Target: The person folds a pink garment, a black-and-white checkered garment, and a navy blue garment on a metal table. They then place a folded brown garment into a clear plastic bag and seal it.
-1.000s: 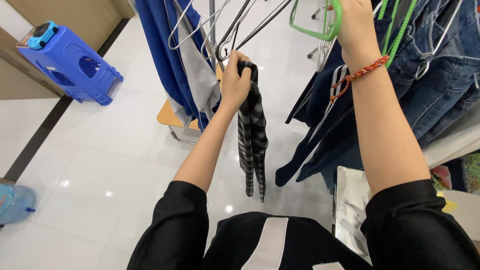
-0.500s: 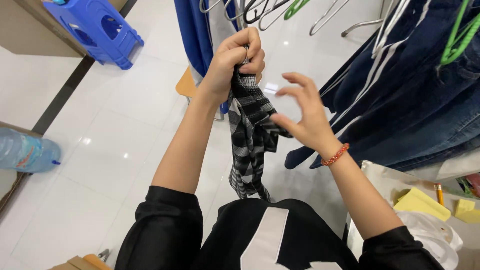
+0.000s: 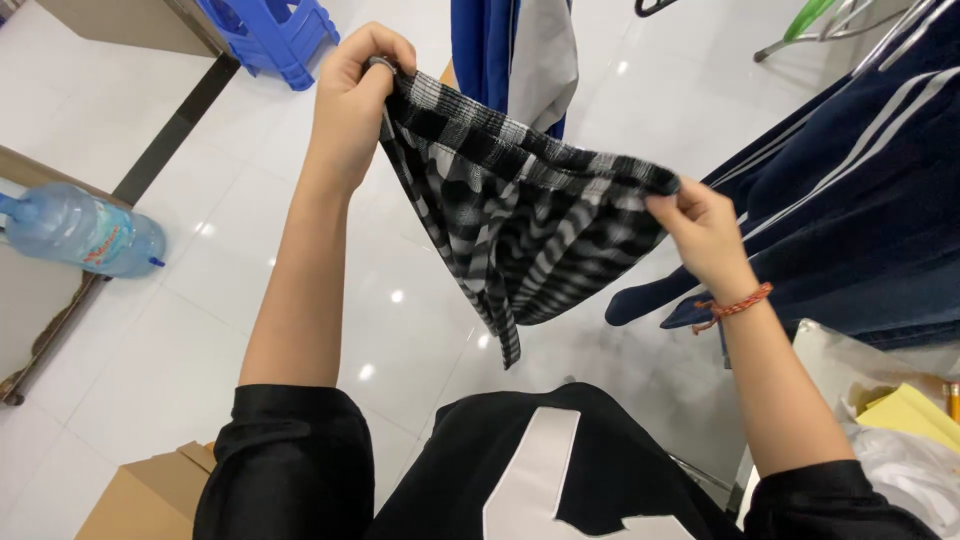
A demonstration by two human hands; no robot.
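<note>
Nearest to the camera is the person's black top with a pale stripe down the front, and both short black sleeves show at the bottom edge. A cardboard box sits on the floor at the lower left, just beside the left sleeve. At the lower right lie a yellow sheet and some white plastic. Above these, the two bare forearms rise toward the middle of the view. The right hand is closed in a pinch on one end of the top edge of a checked cloth, black, white and grey; a red and orange bracelet goes around that wrist. The left hand is higher and farther from the body, and its fingers are curled tight around the other end of the same edge. So the cloth is held in the air between the two hands, stretched along its top, and the rest of it hangs down to a narrow point above the white tiled floor. A clear water bottle lies on its side at the left. Dark blue clothes with white stripes hang at the right. Farther away are a blue stool and a blue and grey garment hanging behind the cloth.
</note>
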